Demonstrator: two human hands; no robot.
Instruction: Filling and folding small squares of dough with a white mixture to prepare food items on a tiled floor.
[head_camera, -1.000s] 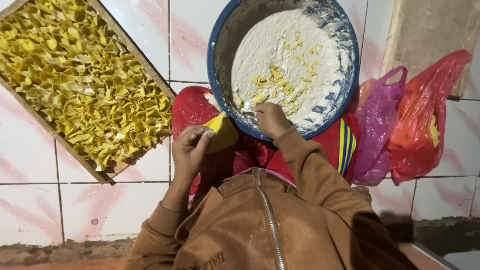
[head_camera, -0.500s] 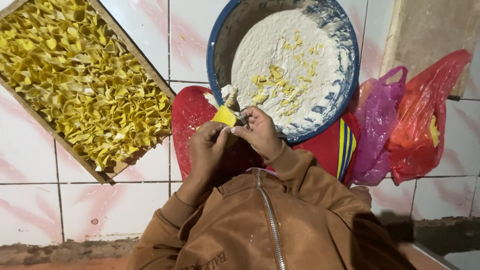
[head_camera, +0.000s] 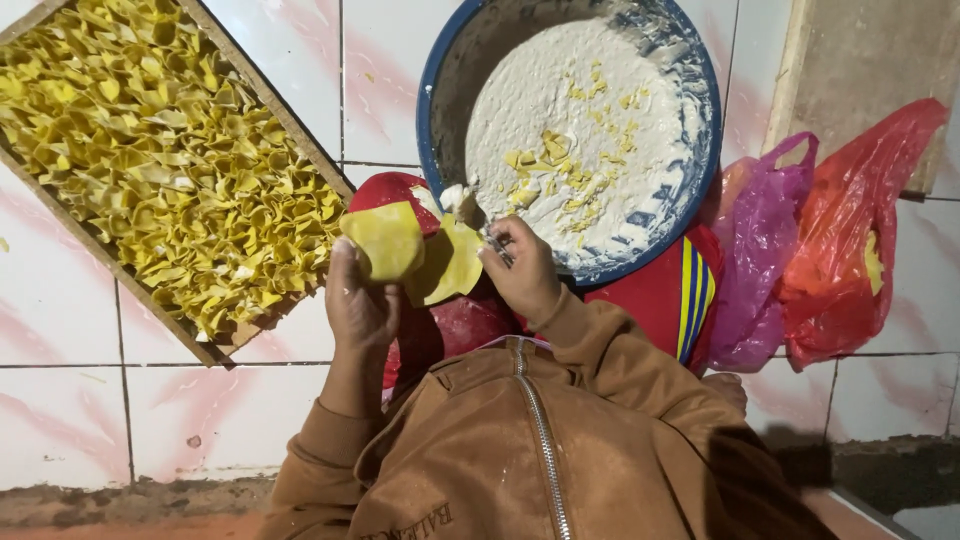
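Observation:
My left hand (head_camera: 360, 300) holds up a round yellow dough wrapper (head_camera: 385, 238) by its lower edge. My right hand (head_camera: 522, 272) pinches a second yellow wrapper (head_camera: 452, 265) that overlaps the first. A lump of white filling (head_camera: 457, 198) sits just above this wrapper, by the rim of the blue bowl (head_camera: 432, 75). The bowl holds white filling flecked with yellow bits (head_camera: 575, 130). Both hands hover over a red item (head_camera: 390, 188) in front of my brown zipped jacket (head_camera: 520, 450).
A wooden tray (head_camera: 305, 140) on the left is packed with several folded yellow dumplings (head_camera: 150, 160). Purple (head_camera: 765, 260) and red (head_camera: 860, 240) plastic bags lie at the right. A red cloth with blue and yellow stripes (head_camera: 665, 300) lies under the bowl. The floor is white tile (head_camera: 150, 420).
My right hand left the bowl and met my left hand. The two hands have since drawn slightly apart, each with a yellow wrapper, and the left one has risen.

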